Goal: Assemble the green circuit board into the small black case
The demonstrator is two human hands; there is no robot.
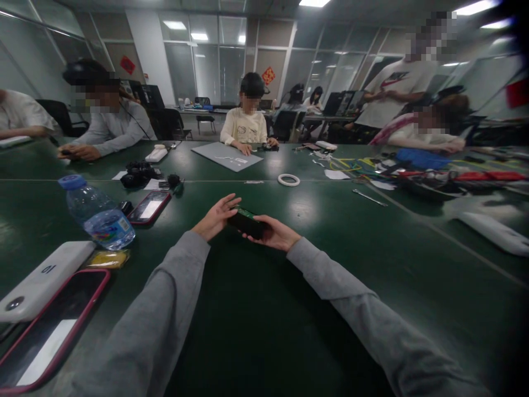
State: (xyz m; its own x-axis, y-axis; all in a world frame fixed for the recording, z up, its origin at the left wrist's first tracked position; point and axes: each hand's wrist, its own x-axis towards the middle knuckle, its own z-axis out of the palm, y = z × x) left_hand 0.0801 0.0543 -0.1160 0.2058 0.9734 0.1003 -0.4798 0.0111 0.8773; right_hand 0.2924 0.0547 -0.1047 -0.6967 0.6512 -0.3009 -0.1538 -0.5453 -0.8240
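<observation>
A small black box-like object (247, 224) with a green, circuit-board-like face along its top is held up over the dark green table (264, 309). My right hand (275, 232) grips its right end, thumb on top and fingers underneath. At its left end, my left hand (218, 216) holds it with the thumb against it and the other fingers stretched past its far edge. What the fingers behind the box touch is hidden.
On the left stand a water bottle (101, 218), a white power bank (45, 281), a yellow packet (108, 259) and two phones. Ahead lie a white tape roll (288, 180) and a grey mat (227, 156). Cables and a wrench (370, 198) are at right. Other people sit around.
</observation>
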